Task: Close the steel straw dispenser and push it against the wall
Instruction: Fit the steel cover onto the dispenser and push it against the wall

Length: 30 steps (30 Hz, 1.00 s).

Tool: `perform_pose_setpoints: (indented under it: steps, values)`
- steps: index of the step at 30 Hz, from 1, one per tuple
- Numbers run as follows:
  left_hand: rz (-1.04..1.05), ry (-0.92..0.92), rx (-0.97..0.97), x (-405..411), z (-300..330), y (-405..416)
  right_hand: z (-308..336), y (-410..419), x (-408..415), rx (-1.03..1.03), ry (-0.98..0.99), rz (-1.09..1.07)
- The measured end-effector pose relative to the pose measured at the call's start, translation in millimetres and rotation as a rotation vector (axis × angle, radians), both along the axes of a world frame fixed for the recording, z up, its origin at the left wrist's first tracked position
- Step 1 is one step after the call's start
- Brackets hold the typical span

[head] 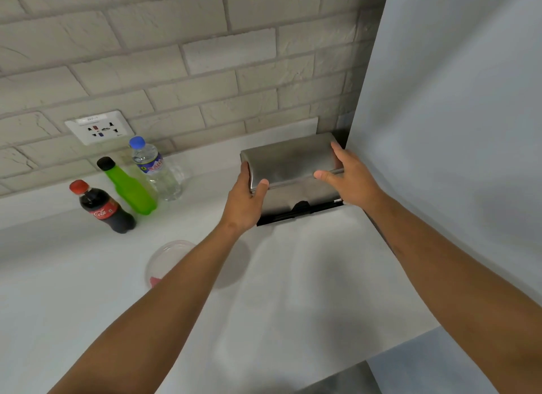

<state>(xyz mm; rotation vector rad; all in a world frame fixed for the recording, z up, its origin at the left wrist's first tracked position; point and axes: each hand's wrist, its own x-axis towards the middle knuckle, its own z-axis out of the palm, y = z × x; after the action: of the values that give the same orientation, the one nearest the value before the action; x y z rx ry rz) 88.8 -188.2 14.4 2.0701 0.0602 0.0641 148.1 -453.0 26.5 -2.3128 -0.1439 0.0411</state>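
Note:
The steel straw dispenser [290, 165] stands on the white counter [308, 276] in the far right corner, its curved lid down over the body and a black base along its front. My left hand [246, 200] grips its left end, thumb on the lid's front edge. My right hand [349, 176] holds the right end, fingers over the lid's top. The dispenser's back sits close to the brick wall [205, 56]; its right end is next to the white side panel [454, 130].
Left of the dispenser stand a cola bottle [102, 207], a green bottle [129, 185] and a clear water bottle [155, 168], below a wall socket [98, 127]. A clear plastic lidded cup [168, 261] sits under my left forearm. The counter's edge runs at lower right.

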Motion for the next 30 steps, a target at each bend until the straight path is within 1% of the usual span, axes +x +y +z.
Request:
perform_pose_setpoints:
  steps: [7,17,22,30]
  values:
    - [0.04,0.042,0.009,41,1,4,0,4,48,0.035,0.028,0.009]
    - [0.081,0.074,-0.052,79,0,5,-2,8,99,0.052,0.06,0.066]
    - [0.094,0.075,-0.071,87,-2,5,-4,8,111,0.11,0.075,0.072]
    - [0.09,0.08,-0.08,88,-2,4,-6,9,111,0.103,0.062,0.07]
